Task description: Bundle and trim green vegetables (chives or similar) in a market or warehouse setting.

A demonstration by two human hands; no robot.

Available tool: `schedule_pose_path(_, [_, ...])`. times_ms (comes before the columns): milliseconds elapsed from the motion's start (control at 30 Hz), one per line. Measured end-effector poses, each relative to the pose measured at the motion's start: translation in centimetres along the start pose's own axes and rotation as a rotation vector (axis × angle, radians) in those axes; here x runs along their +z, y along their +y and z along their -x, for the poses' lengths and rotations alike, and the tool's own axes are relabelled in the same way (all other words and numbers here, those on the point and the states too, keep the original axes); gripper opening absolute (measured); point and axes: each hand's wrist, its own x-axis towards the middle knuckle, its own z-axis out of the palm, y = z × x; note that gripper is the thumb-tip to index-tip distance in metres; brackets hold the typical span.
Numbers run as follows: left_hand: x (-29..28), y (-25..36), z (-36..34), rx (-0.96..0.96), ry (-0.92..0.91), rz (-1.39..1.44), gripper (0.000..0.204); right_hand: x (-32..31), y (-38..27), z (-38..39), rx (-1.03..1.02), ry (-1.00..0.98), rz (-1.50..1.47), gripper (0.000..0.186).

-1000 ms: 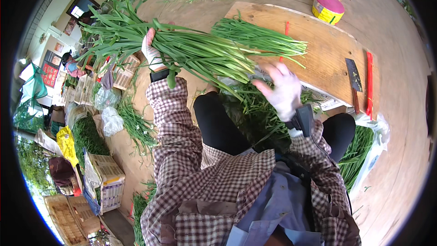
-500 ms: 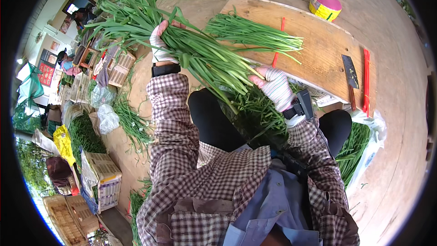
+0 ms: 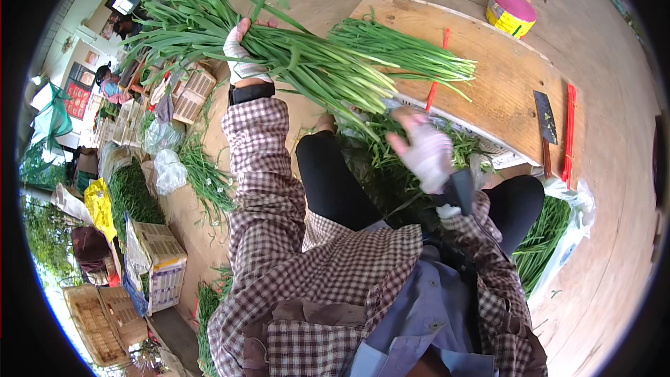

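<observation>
My left hand [image 3: 244, 56], in a white striped glove with bare fingertips, is closed round a thick bunch of garlic chives [image 3: 317, 63]. The leaves fan out to the upper left, and the pale stem ends point right. Beside those ends is my right hand [image 3: 427, 153], gloved alike and somewhat blurred, its thumb and fingers apart with nothing seen between them. A smaller bunch of chives [image 3: 412, 52] lies on a wooden board [image 3: 502, 77], across a red tie strip [image 3: 437, 70]. Loose chives [image 3: 391, 174] lie below my hands, between my knees.
A cleaver [image 3: 545, 129] and a bundle of red strips [image 3: 569, 132] lie at the board's right end. Beyond it stands a round pink-topped tub [image 3: 511, 10]. Crates [image 3: 164, 265], plastic bags [image 3: 169, 171] and greens [image 3: 202, 174] line the left. More chives [image 3: 541, 244] sit in plastic at right.
My right hand has come off the stem ends and moved slightly down, its fingers parting. My left hand, still gripping the bunch, has shifted slightly left and up.
</observation>
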Motion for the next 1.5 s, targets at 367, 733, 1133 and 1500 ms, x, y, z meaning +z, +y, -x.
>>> schedule_pose_path(367, [-0.2,-0.6,0.5,-0.016,0.062,0.089,0.020,-0.7,3.0,1.4,0.089,-0.161,0.423,0.033])
schedule_pose_path(733, [2.0,-3.4,1.6,-0.084,0.063,-0.025,0.019,-0.3,-2.3,-4.7,0.071,0.150,-0.302,0.020])
schedule_pose_path(1133, [-1.9,-1.2,1.3,-0.027,-0.030,0.112,0.021,-1.4,7.3,2.5,0.121,-0.467,0.478,0.039])
schedule_pose_path(1500, [0.4,-1.5,3.3,-0.041,-0.143,0.155,0.022,-2.7,-4.7,-6.9,-0.155,0.131,0.240,0.022])
